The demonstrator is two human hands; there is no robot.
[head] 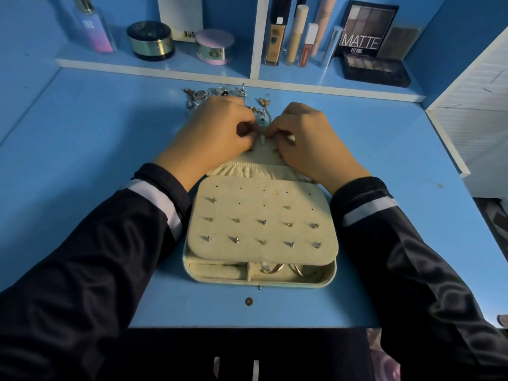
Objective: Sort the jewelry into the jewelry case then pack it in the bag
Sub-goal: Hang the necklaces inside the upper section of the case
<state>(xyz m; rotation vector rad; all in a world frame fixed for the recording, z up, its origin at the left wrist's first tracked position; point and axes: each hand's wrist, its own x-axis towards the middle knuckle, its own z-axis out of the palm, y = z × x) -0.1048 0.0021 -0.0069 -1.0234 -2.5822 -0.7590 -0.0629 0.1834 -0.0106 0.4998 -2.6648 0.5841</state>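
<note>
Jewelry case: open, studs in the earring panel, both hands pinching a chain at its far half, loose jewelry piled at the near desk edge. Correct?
One error. Head view: the loose jewelry lies beyond the jewelry case, by the shelf, not the near edge. The studs, earring panel, left hand and right hand pinching the chain: correct.

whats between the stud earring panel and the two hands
In the head view, a gathered cream pocket of the jewelry case lies between the earring panel and both the left hand and the right hand.
</note>
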